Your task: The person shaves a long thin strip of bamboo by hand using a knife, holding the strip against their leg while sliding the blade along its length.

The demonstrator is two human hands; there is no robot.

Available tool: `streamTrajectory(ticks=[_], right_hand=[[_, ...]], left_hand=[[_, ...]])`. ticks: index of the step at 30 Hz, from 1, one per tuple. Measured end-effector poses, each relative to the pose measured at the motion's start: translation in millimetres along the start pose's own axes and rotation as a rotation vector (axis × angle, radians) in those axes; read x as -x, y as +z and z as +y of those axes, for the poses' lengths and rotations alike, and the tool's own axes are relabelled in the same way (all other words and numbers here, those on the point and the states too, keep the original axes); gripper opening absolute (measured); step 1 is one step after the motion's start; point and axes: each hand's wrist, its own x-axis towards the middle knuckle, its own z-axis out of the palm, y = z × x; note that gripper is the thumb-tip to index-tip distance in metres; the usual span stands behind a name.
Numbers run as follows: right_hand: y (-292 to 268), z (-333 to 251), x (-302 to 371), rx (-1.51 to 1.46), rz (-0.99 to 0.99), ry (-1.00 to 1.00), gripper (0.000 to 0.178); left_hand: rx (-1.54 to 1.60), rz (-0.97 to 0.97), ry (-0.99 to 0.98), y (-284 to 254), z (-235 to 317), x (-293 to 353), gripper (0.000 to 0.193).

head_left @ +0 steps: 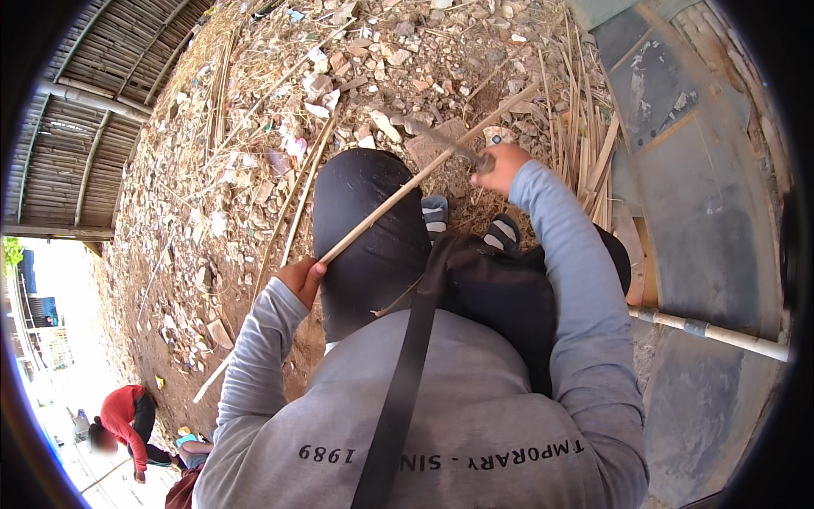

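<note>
Bamboo litter and rubble cover the ground [254, 170], with loose strips [585, 127] heaped at its right edge. Across the person's raised knee [373, 212] lies a long cane [398, 199]. Left hand [301, 278] is closed around its near part. Right hand [500, 165] grips a knife [441, 137], blade seemingly meeting the cane, though blur hides the contact.

The left hand [301, 280] sits low by the left knee, with its fingers curled shut and the arm bent at the elbow. The right hand [502, 166] is stretched out further in front, fist closed too. Both arms wear grey sleeves and come up from below.
</note>
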Motion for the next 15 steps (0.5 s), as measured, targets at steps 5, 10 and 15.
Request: streamTrajectory(ticks=[5,10,15], right_hand=[[6,41,-16,-0.082,0.18,0.025,0.043],[9,-22,12,0.06,0.055,-0.153,0.041],[9,16,0,0.061,0.05,-0.01,0.037]], left_hand=[[0.141,-0.044,-0.078,-12,3,1,0.057],[-0.032,0.051,-0.051,-5,3,-1,0.052],[-0.152,0.227,0.024,-1,21,-1,0.043]])
